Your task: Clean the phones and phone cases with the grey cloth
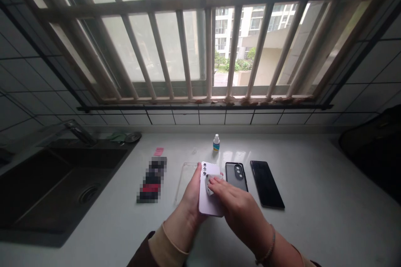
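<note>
Two hands meet low above the tabletop (316, 200). The left hand (189, 200) holds a pale phone (210, 206) by its left edge, back side up, with the fingers (196, 178) closed around it. The right hand (238, 210) presses a grey cloth (209, 184) on the phone's back, fingers together on the cloth. Just beyond lie a clear case (187, 175), a black case (237, 175) and a dark phone (267, 183). The sink (46, 183) borders the left side, and the tabletop runs wide to the right.

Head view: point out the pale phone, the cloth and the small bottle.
pale phone (208, 205), head view, lower back panel.
cloth (208, 185), head view, grey fold against the phone.
small bottle (216, 146), head view, its label.
</note>
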Available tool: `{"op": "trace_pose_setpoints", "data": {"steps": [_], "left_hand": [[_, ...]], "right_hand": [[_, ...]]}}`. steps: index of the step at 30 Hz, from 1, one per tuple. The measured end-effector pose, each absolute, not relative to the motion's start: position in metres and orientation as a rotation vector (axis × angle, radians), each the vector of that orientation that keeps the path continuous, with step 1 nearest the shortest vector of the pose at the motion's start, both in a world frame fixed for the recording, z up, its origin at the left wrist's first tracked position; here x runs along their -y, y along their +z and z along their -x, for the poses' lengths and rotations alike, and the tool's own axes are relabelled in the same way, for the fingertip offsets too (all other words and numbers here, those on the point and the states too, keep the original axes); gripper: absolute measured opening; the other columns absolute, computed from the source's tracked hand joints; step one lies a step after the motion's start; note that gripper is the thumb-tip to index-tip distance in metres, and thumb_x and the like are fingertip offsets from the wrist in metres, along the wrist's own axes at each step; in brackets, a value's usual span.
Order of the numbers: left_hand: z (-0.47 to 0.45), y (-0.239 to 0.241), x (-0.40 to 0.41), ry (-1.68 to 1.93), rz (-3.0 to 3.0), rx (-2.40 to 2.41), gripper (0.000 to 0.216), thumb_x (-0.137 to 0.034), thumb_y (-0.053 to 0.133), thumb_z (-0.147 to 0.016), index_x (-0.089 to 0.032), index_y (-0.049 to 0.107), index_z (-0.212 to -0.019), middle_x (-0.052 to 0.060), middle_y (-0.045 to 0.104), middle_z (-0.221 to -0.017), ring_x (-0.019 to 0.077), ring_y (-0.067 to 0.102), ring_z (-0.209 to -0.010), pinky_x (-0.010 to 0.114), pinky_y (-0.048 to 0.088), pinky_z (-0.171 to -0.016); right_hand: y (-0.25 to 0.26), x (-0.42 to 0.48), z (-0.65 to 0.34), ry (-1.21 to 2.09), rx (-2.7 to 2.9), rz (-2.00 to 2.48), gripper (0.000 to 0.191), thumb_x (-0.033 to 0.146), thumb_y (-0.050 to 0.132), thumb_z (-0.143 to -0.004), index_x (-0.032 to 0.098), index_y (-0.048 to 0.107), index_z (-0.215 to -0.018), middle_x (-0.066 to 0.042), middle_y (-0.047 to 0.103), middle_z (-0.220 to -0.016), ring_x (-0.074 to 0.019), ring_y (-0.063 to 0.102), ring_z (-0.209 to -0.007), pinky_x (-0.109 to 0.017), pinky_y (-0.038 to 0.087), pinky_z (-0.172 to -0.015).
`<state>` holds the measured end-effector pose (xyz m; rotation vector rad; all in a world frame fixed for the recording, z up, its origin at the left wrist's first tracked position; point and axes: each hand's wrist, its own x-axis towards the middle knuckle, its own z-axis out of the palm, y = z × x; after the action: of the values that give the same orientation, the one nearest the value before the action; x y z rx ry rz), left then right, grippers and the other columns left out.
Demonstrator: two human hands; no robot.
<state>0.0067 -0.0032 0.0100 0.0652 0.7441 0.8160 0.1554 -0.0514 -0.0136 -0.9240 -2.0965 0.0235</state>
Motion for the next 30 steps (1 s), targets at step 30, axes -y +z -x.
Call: {"op": "trace_pose_setpoints", "data": {"steps": [30], "left_hand": [[0.011, 0.003, -0.007, 1.05, -0.126, -0.757, 0.064, -0.059, 0.042, -0.107, -0.004, 0.074, -0.102, 0.016, 0.074, -0.076, 0.022, 0.07, -0.063, 0.032, 0.059, -0.062]], "right_hand": [[0.001, 0.062, -0.15, 0.192, 2.0, 0.763, 0.045, 0.004, 0.055, -0.103, 0.022, 0.065, -0.144, -0.01, 0.079, -0.13, -0.0223, 0.077, -0.12, -0.035, 0.064, -0.107]]}}
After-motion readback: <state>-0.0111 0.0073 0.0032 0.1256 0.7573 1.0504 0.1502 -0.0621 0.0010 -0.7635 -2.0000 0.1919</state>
